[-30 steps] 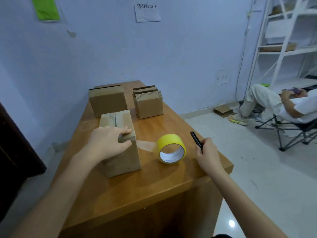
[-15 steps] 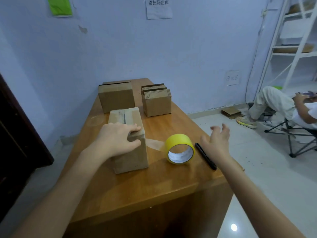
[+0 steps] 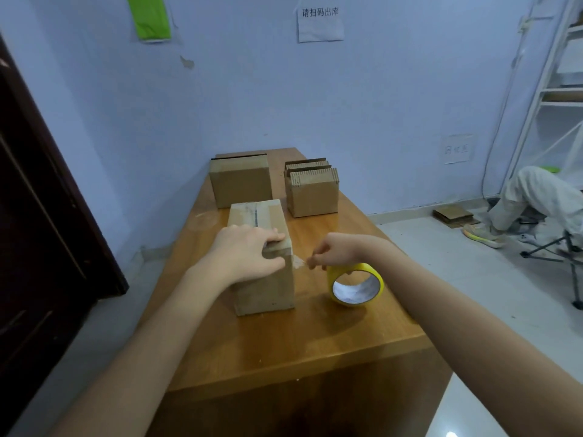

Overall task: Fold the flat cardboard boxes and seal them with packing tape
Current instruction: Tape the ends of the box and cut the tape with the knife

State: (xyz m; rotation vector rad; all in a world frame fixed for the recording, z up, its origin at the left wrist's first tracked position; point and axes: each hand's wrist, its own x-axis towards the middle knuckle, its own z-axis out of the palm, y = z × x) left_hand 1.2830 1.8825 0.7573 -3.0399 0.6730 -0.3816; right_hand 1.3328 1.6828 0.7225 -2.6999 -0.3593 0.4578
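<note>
A folded cardboard box (image 3: pixel 268 288) stands on the wooden table (image 3: pixel 299 342), with clear tape along its top seam. My left hand (image 3: pixel 249 252) grips the box's near top edge, thumb on the front face. A strip of clear tape (image 3: pixel 298 263) runs from the box's right corner. My right hand (image 3: pixel 334 249) pinches that strip's loose end beside the box. The yellow tape roll (image 3: pixel 356 285) stands on edge just below my right hand. The black pen is hidden from view.
A closed box (image 3: pixel 241 181) and a stack of flat cardboard boxes (image 3: pixel 312 190) stand at the table's far end by the wall. A dark door (image 3: pixel 41 216) is on the left. On the right a seated person (image 3: pixel 542 200) and white shelving (image 3: pixel 561 89).
My right hand put the black pen down on the table, then moved left to the tape strip and pinched it. My left hand stayed on the box.
</note>
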